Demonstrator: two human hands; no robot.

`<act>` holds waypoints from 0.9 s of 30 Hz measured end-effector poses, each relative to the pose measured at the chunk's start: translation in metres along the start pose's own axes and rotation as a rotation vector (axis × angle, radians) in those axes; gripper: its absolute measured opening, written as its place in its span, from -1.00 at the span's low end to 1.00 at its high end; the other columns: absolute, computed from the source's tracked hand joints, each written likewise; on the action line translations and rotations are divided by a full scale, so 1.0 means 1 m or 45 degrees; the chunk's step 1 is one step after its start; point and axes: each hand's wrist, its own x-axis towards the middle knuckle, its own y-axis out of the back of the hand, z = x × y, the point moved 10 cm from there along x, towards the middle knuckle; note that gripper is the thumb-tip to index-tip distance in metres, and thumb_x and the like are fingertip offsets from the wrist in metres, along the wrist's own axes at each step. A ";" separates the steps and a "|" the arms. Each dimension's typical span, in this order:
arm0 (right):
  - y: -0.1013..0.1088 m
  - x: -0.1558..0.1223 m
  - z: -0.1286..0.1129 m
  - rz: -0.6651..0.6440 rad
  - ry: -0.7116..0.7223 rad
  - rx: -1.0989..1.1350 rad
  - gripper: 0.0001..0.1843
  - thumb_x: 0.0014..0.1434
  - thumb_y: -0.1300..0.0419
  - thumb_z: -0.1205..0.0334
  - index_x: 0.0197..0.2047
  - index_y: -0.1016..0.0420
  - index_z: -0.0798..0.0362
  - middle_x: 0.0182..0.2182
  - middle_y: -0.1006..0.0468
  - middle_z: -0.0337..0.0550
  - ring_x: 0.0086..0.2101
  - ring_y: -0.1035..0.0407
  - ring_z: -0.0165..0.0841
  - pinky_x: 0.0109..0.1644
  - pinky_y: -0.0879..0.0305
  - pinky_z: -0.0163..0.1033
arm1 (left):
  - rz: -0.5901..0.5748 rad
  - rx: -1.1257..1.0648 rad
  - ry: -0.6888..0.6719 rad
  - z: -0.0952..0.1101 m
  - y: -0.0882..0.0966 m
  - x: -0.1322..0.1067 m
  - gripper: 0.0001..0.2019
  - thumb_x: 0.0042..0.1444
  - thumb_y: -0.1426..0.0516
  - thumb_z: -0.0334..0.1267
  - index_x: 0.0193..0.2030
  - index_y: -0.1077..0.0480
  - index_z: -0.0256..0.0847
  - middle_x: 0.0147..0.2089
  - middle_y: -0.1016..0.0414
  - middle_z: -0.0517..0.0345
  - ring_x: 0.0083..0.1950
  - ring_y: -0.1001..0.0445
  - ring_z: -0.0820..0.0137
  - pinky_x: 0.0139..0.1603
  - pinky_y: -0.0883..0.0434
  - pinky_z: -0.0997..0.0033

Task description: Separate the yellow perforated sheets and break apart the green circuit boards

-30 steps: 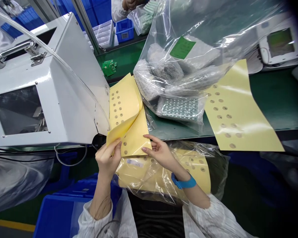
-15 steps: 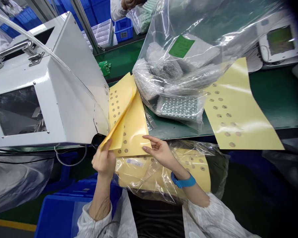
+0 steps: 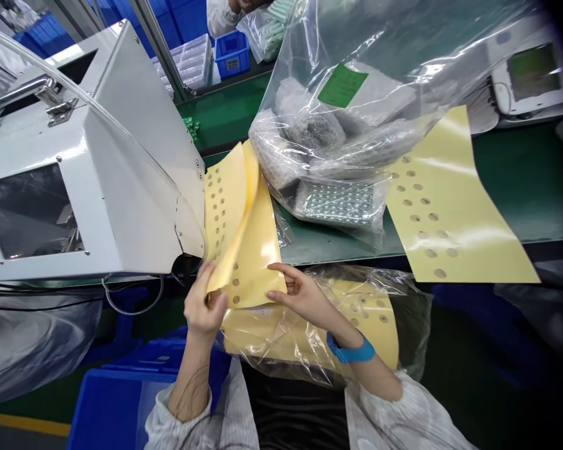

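Thin yellow sheets [image 3: 263, 231] with rows of grey round spots lie in a stack on the bench, their upper layers curled back to the left. My left hand [image 3: 202, 303] is at the lower left corner of the curled sheets, with their edge between fingers and thumb. On the lower right edge of the stack, my right hand [image 3: 304, 297] holds the bottom sheet between thumb and fingers. Beneath both hands lies a clear plastic bag [image 3: 286, 331] with more yellow spotted sheets inside. My right wrist wears a blue band [image 3: 351, 349].
A white machine [image 3: 145, 169] with a window stands at left. Behind the stack sits a large clear bag [image 3: 319, 131] of bubble-wrapped parts. Another yellow sheet [image 3: 455, 212] overhangs the bench edge at right. A blue bin [image 3: 117, 406] is below left. Another person's sleeve [image 3: 221, 17] shows at the top.
My left hand has moved slightly right and its grip looks looser. The curled sheets have partly dropped back, with the fold less tight. My right hand stays nearly in place.
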 end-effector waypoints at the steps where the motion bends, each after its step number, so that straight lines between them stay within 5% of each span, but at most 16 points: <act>1: 0.000 0.001 0.001 0.024 0.009 -0.026 -0.38 0.00 -0.38 0.09 0.09 -0.30 0.01 -0.10 -0.56 -0.07 -0.13 -0.51 -0.23 -0.08 -0.51 -0.14 | -0.141 0.004 -0.121 0.012 -0.009 0.002 -0.72 0.12 -0.09 -0.55 -0.04 -0.35 -0.24 0.04 -0.47 -0.17 0.11 -0.48 0.15 0.05 -0.52 0.14; 4: 0.002 0.004 0.000 0.134 0.060 -0.103 -0.32 -0.01 -0.39 0.09 0.12 -0.23 -0.02 -0.21 -0.59 -0.12 -0.22 -0.53 -0.24 -0.17 -0.51 -0.16 | -0.380 0.108 -0.409 0.044 -0.026 0.006 -0.79 0.13 -0.10 -0.47 -0.08 -0.40 -0.31 -0.05 -0.52 -0.20 0.04 -0.51 0.14 0.09 -0.49 0.09; 8: 0.004 0.002 -0.004 0.226 0.129 -0.066 -0.23 -0.01 -0.39 0.11 0.14 -0.03 -0.08 -0.27 -0.57 -0.19 -0.30 -0.52 -0.28 -0.26 -0.49 -0.20 | -0.502 0.161 -0.411 0.049 -0.039 0.008 -0.69 0.12 -0.11 -0.39 0.02 -0.38 -0.36 -0.07 -0.54 -0.18 -0.01 -0.54 0.11 0.10 -0.47 0.00; 11: -0.002 0.001 -0.005 0.085 0.087 -0.024 -0.32 0.00 -0.38 0.09 0.07 -0.08 -0.05 -0.20 -0.54 -0.15 -0.23 -0.50 -0.28 -0.20 -0.48 -0.19 | -0.247 0.205 -0.360 0.039 -0.019 0.009 -0.66 0.11 -0.08 -0.53 0.04 -0.39 -0.30 -0.06 -0.56 -0.12 -0.05 -0.57 0.24 0.01 -0.52 0.27; 16: -0.005 -0.004 -0.012 -0.081 0.026 -0.132 -0.39 0.10 -0.29 0.10 0.12 -0.09 -0.07 -0.12 -0.50 -0.11 -0.12 -0.46 -0.27 -0.07 -0.45 -0.15 | 0.568 0.505 0.025 0.007 0.045 0.002 -0.65 0.05 -0.23 -0.46 0.02 -0.44 -0.26 -0.21 -0.61 -0.03 -0.30 -0.60 0.30 -0.29 -0.54 0.43; 19: -0.003 -0.004 -0.013 -0.057 0.024 -0.142 -0.48 0.11 -0.28 0.07 0.05 -0.13 -0.06 -0.18 -0.51 -0.14 -0.18 -0.48 -0.28 -0.16 -0.45 -0.17 | 0.713 0.528 0.153 0.001 0.055 -0.004 -0.65 0.02 -0.25 -0.47 -0.01 -0.45 -0.30 -0.25 -0.61 -0.02 -0.36 -0.59 0.29 -0.35 -0.52 0.40; 22: -0.004 0.000 -0.010 -0.015 0.055 -0.157 -0.48 0.10 -0.28 0.05 0.02 -0.13 -0.06 -0.22 -0.53 -0.17 -0.22 -0.49 -0.28 -0.19 -0.43 -0.19 | 0.553 0.461 0.029 0.009 0.042 -0.002 -0.58 0.06 -0.21 -0.50 0.10 -0.39 -0.29 -0.23 -0.60 -0.04 -0.31 -0.59 0.28 -0.32 -0.52 0.40; 27: 0.001 0.005 -0.008 0.156 0.145 -0.177 -0.40 0.05 -0.32 0.13 0.04 -0.06 -0.08 -0.28 -0.55 -0.25 -0.29 -0.48 -0.31 -0.24 -0.41 -0.22 | -0.121 0.222 -0.272 0.035 -0.009 0.004 -0.51 0.12 -0.15 -0.32 0.21 -0.27 -0.35 -0.11 -0.59 -0.13 -0.13 -0.59 0.22 -0.14 -0.53 0.37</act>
